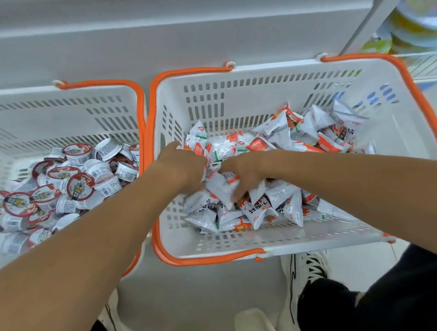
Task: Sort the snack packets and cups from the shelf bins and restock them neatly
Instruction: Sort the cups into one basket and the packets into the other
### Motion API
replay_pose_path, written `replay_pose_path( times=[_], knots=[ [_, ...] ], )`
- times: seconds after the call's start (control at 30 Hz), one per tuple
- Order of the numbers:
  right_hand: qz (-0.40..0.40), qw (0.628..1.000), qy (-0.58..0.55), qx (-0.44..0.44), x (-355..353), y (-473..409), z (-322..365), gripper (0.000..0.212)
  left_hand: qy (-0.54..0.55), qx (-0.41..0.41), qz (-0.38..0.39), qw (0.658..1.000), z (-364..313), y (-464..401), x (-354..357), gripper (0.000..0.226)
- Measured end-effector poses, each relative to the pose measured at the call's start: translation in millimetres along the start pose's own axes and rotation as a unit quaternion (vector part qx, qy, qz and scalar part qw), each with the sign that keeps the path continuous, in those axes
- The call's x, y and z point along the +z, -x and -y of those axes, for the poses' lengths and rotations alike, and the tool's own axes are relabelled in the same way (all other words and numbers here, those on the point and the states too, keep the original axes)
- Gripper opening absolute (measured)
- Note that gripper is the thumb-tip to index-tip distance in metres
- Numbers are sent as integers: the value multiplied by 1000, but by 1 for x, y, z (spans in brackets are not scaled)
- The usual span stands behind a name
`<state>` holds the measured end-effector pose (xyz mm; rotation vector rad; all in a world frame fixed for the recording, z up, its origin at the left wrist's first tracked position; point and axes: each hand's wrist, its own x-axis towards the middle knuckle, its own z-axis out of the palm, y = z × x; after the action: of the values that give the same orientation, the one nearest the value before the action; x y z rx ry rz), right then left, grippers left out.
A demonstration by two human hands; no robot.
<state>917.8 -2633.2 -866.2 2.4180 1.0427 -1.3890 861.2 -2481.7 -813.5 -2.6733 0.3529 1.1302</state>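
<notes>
Two white baskets with orange handles hang side by side on the shelf. The right basket [241, 90] holds a heap of silver and orange snack packets [277, 138]. The left basket [63, 111] holds several small cups with red and white lids [81, 186]. Both my hands are inside the right basket. My left hand [184, 166] digs into the packets at the heap's left side, fingers curled among them. My right hand [242, 174] reaches down with its fingers curled round a packet [222, 188]. The fingertips of both hands are partly hidden by packets.
A white shelf back panel [168, 31] rises behind the baskets. Blurred green and yellow goods [417, 26] sit on a wire shelf at the top right. My black trousers and white shoe [305, 271] stand on the floor below the right basket.
</notes>
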Motion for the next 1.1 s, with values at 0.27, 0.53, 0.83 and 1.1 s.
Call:
replay_pose_path(
  times=[0.27, 0.53, 0.83, 1.1],
  knots=[
    [151, 933, 306, 112, -12, 19, -16, 54, 5, 60, 143, 988, 2, 3, 3, 117],
    [-102, 984, 28, -146, 2, 8, 32, 85, -126, 32, -46, 990, -2, 21, 7, 31],
    [-9, 947, 312, 80, -6, 16, -12, 71, -215, 68, 37, 974, 4, 32, 9, 27],
    [-74, 979, 143, -124, 21, 12, 36, 66, -113, 62, 16, 992, 3, 36, -1, 27]
  ],
)
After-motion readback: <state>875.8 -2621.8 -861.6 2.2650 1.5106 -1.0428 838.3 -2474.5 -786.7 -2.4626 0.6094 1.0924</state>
